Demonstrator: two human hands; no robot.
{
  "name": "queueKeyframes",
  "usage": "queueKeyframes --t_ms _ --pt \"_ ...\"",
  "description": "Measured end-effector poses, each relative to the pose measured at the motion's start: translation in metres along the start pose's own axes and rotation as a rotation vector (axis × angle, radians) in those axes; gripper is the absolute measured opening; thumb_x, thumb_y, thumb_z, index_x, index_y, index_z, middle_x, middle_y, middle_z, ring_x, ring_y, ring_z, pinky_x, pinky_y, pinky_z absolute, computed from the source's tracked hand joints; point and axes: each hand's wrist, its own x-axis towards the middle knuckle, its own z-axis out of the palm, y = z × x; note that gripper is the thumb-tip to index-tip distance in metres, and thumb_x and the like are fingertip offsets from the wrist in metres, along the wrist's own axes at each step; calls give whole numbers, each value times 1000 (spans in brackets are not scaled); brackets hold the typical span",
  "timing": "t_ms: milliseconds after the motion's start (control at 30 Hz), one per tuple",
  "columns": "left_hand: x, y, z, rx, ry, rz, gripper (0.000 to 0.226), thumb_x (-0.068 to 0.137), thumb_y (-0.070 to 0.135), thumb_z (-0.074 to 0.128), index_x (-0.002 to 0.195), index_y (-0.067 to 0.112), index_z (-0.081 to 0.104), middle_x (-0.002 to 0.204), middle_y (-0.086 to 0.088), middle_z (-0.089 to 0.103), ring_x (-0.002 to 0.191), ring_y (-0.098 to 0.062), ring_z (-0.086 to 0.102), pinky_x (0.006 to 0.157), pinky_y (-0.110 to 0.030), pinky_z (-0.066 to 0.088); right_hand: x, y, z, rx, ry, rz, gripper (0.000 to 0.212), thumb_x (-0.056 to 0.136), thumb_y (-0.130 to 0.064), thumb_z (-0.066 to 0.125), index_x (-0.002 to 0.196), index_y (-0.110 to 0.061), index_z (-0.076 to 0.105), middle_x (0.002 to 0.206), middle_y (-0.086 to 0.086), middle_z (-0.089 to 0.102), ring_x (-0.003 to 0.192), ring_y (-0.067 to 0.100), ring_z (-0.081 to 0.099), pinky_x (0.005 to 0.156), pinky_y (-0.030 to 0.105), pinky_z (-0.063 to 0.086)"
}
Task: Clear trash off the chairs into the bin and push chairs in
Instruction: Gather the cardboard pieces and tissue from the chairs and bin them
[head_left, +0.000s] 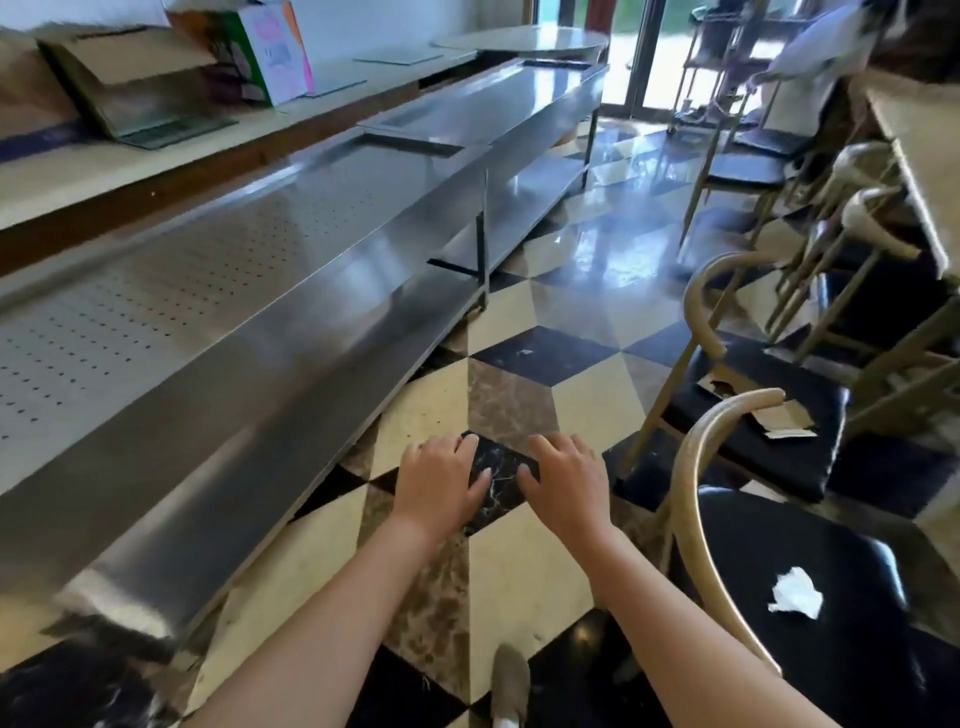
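Lying on the nearest chair seat at four o'clock, a crumpled tissue sits well apart from both hands; left hand and right hand hover empty, fingers loosely spread. Torn cardboard scraps rest on the next chair at two o'clock.

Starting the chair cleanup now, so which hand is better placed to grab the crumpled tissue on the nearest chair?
Right. The crumpled tissue lies on the nearest chair, on the right hand side; the left hand would have to cross over. Both are empty.
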Motion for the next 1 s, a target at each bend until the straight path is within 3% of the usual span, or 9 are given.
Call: queueKeyframes --t_ms 167,533,700,1000 --pt "119 6 -1 -2 21 99 44 90 46 45 121 17 52 112 -3 64 101 -21 59 87 -35 43 110 42 3 6 69 65 23 84 -30 59 101 -16 65 102 6 68 92 24 61 81 37 51" --pt "349 43 12 -30 4 279 48 93 44 44 131 16 45 127 -5 58 117 -22 52 100 -36 38 284 133 6 -76 128 205 30 85 -33 60 111 -18 64 109 4 68 99 24 61 84 38 48" --pt "462 73 29 -63 -36 414 50 93 46 42 135 19 41 136 -3 52 125 -21 47 107 -37 32 366 182 7 -138 201 331 36 82 -33 64 114 -16 63 110 4 68 102 23 61 88 40 50" --pt "637 150 39 -132 -81 763 45 91 45 46 128 20 48 132 -1 56 122 -20 50 104 -36 35 475 265 -11 -204 292 649 26 80 -30 66 103 -18 65 99 1 67 90 20 61 79 37 51"
